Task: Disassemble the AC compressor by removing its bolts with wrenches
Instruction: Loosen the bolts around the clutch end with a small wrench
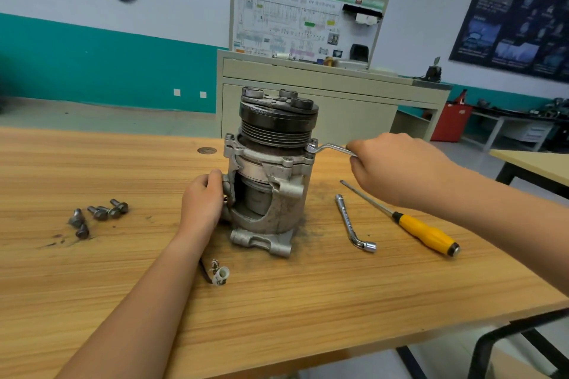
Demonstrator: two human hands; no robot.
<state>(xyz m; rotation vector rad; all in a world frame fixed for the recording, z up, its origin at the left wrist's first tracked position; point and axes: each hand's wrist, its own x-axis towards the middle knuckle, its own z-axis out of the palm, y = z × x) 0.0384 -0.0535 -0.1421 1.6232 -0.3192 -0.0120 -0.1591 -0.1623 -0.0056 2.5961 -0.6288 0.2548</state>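
Note:
The AC compressor (268, 175) stands upright on the wooden table (277, 301), its black pulley on top. My left hand (203, 200) grips the compressor's left side near the base. My right hand (397, 166) holds the handle of a silver offset wrench (331, 148). The wrench's ring end sits on a bolt (312, 144) at the right corner of the compressor's upper flange. Several removed bolts (98, 215) lie loose on the table to the left.
An L-shaped socket wrench (351, 224) and a yellow-handled screwdriver (421, 231) lie on the table right of the compressor. The compressor's wire with a white connector (220, 275) trails toward me. Dark grit surrounds the base. A cabinet with a display board (308, 77) stands behind.

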